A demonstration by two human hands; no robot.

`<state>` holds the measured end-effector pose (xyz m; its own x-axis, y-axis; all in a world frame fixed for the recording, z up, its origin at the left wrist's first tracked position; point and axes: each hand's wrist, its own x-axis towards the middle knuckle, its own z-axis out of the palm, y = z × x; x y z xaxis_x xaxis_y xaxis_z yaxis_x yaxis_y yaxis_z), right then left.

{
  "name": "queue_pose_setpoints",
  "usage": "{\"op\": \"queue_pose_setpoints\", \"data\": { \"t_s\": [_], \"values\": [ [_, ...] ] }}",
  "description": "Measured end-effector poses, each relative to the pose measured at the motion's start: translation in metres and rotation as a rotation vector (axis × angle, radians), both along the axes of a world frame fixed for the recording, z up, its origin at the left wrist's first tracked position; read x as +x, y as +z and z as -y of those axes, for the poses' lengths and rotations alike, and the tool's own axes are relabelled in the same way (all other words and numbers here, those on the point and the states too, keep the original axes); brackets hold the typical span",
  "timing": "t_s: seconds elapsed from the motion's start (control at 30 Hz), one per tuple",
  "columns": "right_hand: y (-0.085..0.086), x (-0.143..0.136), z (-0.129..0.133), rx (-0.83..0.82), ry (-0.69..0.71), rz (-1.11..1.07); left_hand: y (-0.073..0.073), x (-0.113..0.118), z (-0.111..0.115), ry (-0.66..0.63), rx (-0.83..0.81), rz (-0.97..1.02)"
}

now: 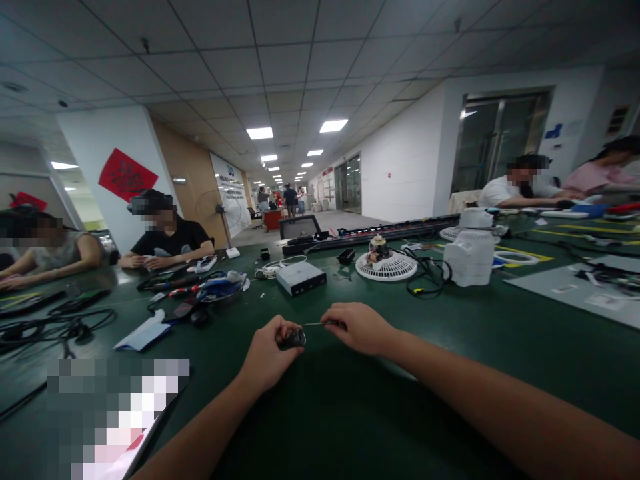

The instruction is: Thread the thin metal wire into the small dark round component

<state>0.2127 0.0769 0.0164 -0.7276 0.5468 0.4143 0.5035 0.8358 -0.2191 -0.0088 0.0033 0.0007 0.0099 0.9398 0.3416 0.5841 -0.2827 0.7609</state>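
Above the green table, my left hand point(270, 353) is closed around a small dark cylindrical part point(293, 339) with a shiny, round end. What kind of part it is I cannot make out. My right hand point(356, 328) grips the dark handle of a thin screwdriver point(315, 324). Its metal shaft points left, and its tip is close to the dark part; whether they touch is unclear. Beyond my hands lies a flat silver-grey drive box point(301, 278). To its right is a white round fan grille point(386, 267) with a motor on top.
A white plastic housing point(469, 257) stands at the right, beside black cables point(431, 275). Left are a blue cloth bundle point(220, 287), a folded paper point(144, 331) and tangled cables point(50, 329). A grey board point(590, 288) lies far right. Several people sit around the table.
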Motion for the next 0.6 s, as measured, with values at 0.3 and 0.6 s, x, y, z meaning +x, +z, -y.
{"op": "queue_pose_setpoints", "data": {
  "t_s": [0.3,0.6],
  "values": [
    [0.001,0.001,0.002,0.126,0.03,0.187,0.0,0.0,0.003,-0.051,-0.017,-0.032],
    [0.006,0.0,0.01,0.127,0.059,0.275,0.0,0.0,0.003,-0.05,-0.004,-0.072]
  ]
}}
